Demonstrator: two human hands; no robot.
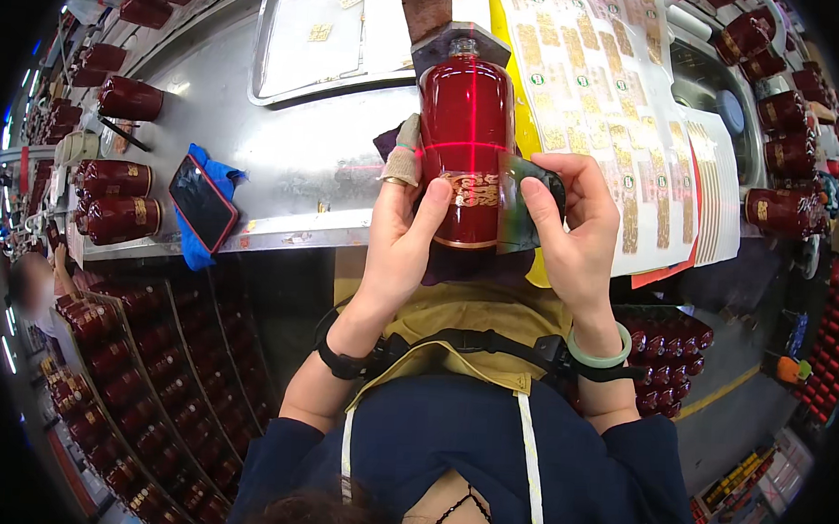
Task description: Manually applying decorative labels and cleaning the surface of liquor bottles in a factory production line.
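A glossy dark red bottle (464, 105) lies on its back, neck away from me, its neck end at a metal holder (429, 49). Red laser lines cross on its upper face, and gold lettering (476, 190) sits near its base. My left hand (403, 219) grips the bottle's left side, thumb on top beside the lettering; a beige cover wraps one finger. Between the thumb and fingers of my right hand (578, 222) is a dark green scraper-like piece (519, 210), its see-through edge against the bottle's right side. A dark cloth (385, 143) shows beneath the bottle.
Sheets of gold stickers (586, 91) lie on the right over a yellow sheet (537, 269). Behind left stands a metal tray (259, 77). A phone (202, 203) rests on a blue cloth (195, 254) at the left table edge. Red bottles (122, 216) stand on both sides.
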